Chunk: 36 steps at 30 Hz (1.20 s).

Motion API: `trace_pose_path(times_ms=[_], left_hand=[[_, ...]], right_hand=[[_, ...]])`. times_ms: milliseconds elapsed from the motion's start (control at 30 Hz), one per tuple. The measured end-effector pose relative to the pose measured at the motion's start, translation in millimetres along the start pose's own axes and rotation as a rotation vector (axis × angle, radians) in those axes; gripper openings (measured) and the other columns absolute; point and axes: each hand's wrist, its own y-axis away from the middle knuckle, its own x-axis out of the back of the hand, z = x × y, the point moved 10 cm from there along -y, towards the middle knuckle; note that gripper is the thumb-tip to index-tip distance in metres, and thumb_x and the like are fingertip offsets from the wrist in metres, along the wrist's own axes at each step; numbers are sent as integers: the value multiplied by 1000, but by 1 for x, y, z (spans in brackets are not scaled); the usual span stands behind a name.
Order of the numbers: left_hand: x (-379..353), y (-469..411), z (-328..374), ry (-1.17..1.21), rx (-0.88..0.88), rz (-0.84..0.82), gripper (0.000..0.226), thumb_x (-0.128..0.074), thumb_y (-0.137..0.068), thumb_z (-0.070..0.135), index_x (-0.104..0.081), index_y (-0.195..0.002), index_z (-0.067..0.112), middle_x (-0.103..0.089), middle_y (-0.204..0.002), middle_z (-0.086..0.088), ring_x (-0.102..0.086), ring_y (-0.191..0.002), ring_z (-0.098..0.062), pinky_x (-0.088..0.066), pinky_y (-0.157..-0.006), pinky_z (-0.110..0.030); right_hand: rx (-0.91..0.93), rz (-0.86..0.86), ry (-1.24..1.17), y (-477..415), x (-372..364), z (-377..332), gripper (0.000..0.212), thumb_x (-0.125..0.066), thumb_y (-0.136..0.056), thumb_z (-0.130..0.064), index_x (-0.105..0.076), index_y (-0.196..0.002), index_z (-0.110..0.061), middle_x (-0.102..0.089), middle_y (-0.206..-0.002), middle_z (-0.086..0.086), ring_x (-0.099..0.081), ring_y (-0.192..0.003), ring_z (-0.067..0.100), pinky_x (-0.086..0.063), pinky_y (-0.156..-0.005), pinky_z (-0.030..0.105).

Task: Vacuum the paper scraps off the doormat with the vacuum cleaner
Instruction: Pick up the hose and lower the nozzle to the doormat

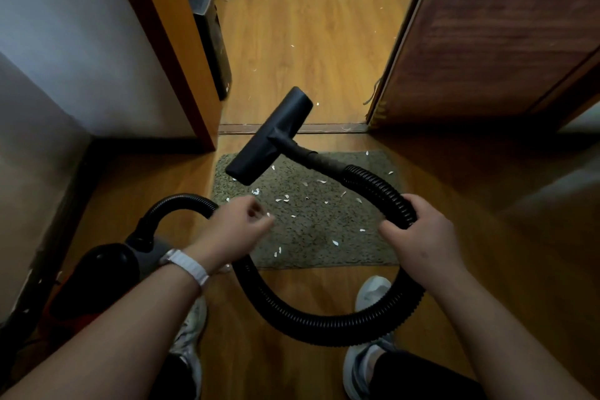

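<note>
- The right hand [418, 230] grips the black hose [324, 325], fingers wrapped round it.
- The left hand [237, 227] hangs with curled fingers over the doormat [324, 253]; it is blurred, so I cannot tell whether it pinches anything.
- The nozzle [269, 136] is tilted above the doormat's far left corner.
- White paper scraps [282, 199] lie scattered across the doormat.

Nothing readable is showing from the head view. No text, label, brand, number or sign is coming through on the vacuum cleaner [107, 269], its hose [324, 325], its floor nozzle [269, 136] or the white wristband [188, 265]. The dark box [211, 36] by the door frame is lying too dim and small for any marking to be made out.
</note>
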Motion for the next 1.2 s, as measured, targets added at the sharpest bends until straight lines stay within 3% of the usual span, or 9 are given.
trace_pose_path(times_ms=[133, 200, 300, 400, 533, 633, 733, 1000, 1200], left_hand=[[59, -6, -42, 33, 205, 333, 67, -66, -86, 56, -48, -135, 14, -47, -130, -9, -47, -122, -28, -46, -97, -44], [64, -12, -65, 82, 304, 315, 85, -69, -82, 60, -38, -147, 14, -40, -147, -15, -41, -134, -34, -41, -106, -51], [41, -21, -92, 315, 407, 149, 93, -69, -83, 60, -28, -154, 15, -37, -154, -16, -43, -136, -34, -41, -106, -48], [20, -25, -98, 445, 423, 33, 83, -68, -84, 61, -40, -145, 12, -55, -138, -12, -58, -117, -27, -49, -100, -44], [5, -30, -95, 638, 384, 1, 58, -75, -82, 53, -60, -118, 9, -73, -103, -11, -73, -91, -29, -59, -87, -46], [7, -30, -101, 638, 388, 31, 63, -76, -74, 61, -64, -112, 12, -74, -102, -11, -73, -90, -31, -58, -87, -49], [10, -28, -110, 688, 413, 82, 62, -77, -77, 57, -64, -115, 10, -73, -105, -12, -72, -91, -31, -58, -86, -46], [14, -24, -115, 680, 392, 109, 60, -76, -79, 56, -60, -117, 13, -71, -106, -9, -71, -92, -29, -58, -82, -44], [22, -24, -104, 709, 327, 144, 60, -77, -77, 55, -58, -119, 17, -70, -108, -7, -71, -93, -26, -59, -83, -45]], right_hand=[[31, -48, -3, -3, 3, 4, 30, -71, -81, -18, -61, -107, -30, -63, -76, -5, -58, -62, 11, -42, -50, 22], [62, -95, 21, -3, 1, 3, 30, -71, -82, -17, -61, -106, -31, -64, -77, -4, -58, -62, 10, -41, -50, 21], [110, -158, 12, -2, -2, 1, 31, -73, -81, -12, -62, -102, -31, -64, -78, -3, -56, -60, 4, -41, -50, 14], [142, -192, -30, -1, -3, -3, 33, -73, -79, -7, -62, -94, -34, -64, -77, 0, -57, -61, 4, -42, -52, 13], [171, -209, -60, -1, -4, -9, 33, -74, -78, -6, -64, -94, -33, -65, -78, 2, -58, -67, 13, -40, -53, 17], [144, -328, 34, -1, -20, -4, 29, -74, -81, -11, -59, -95, -31, -62, -80, 4, -54, -60, 10, -40, -55, 23], [100, -426, 130, 0, -41, 2, 27, -74, -83, -19, -53, -95, -28, -60, -81, 4, -58, -65, 17, -43, -58, 31], [96, -342, 294, -6, -66, -21, 24, -70, -85, -35, -53, -102, -33, -64, -85, -5, -63, -72, 14, -54, -64, 37], [137, -329, 451, -9, -80, -33, 26, -69, -84, -46, -49, -93, -32, -57, -81, -8, -58, -72, 13, -48, -59, 32]])
